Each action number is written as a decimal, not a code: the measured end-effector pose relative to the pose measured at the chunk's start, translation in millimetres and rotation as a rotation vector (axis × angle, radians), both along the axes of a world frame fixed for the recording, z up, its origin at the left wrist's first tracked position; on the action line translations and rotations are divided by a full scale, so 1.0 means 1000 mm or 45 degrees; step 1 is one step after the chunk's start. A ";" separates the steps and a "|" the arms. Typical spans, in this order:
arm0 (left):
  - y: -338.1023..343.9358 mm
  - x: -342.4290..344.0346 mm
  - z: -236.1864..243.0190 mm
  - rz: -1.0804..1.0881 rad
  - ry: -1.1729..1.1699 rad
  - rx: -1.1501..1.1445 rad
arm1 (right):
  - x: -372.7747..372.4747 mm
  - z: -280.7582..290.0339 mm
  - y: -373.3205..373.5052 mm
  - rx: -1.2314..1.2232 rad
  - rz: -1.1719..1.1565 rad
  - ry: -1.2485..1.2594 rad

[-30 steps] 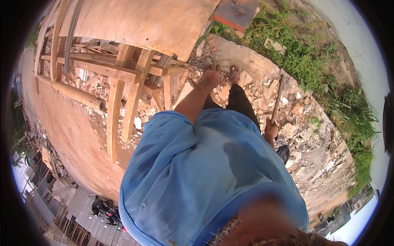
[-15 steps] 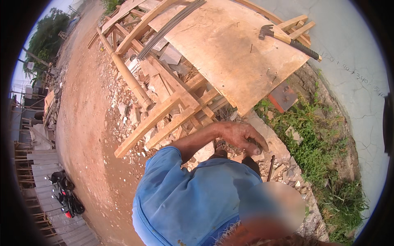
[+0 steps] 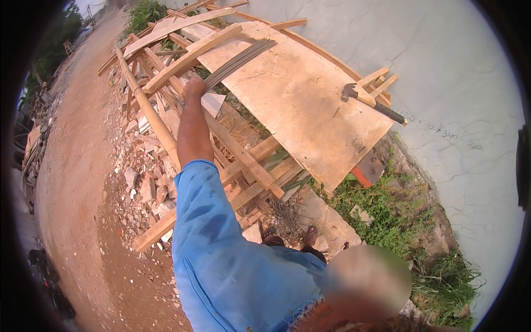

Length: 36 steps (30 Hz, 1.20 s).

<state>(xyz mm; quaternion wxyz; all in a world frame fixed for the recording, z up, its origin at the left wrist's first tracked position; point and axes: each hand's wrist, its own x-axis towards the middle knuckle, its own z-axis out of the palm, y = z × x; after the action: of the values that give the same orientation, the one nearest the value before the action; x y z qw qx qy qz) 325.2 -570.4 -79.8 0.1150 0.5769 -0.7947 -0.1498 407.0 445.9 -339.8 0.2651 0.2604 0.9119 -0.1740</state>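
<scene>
My left hand (image 3: 193,87) is stretched forward with fingers curled at the near end of a bundle of thin grey metal rods (image 3: 238,62). The rods lie across the upper left part of a worn plywood board (image 3: 298,105), which rests on timber framing. A claw hammer (image 3: 376,105) with a black grip lies on the board's right end, near a few upright nails. A corrugated offcut (image 3: 212,104) is just right of my forearm. My right hand is out of sight.
A bamboo pole (image 3: 152,127), crossed timbers (image 3: 254,157) and rubble (image 3: 144,185) surround the board. A dirt road (image 3: 72,182) runs along the left, with a motorcycle at its edge. Weeds (image 3: 387,210) and a cracked grey wall (image 3: 453,83) border the right. An orange-edged block (image 3: 369,169) sits beneath the board.
My left hand has swung forward and left to the rods. The view has shifted from my feet and torso toward the board and road. My right hand and the stick it held have left view.
</scene>
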 end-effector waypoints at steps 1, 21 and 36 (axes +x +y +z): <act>-0.015 -0.003 -0.007 0.008 0.013 0.050 | 0.004 0.001 -0.003 0.008 -0.018 0.005; 0.280 -0.048 0.104 -1.387 0.540 -0.701 | -0.103 0.212 -0.078 -0.342 0.016 0.977; 0.463 -0.186 0.061 -1.968 0.583 -0.594 | -0.267 0.302 -0.110 -0.891 0.476 0.772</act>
<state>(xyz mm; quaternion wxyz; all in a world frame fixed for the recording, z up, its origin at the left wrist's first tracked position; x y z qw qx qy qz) 139.6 -107.8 -18.6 0.2549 -0.2135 -0.9339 -0.1314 139.8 336.3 -38.2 0.0864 -0.0744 0.8660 -0.4869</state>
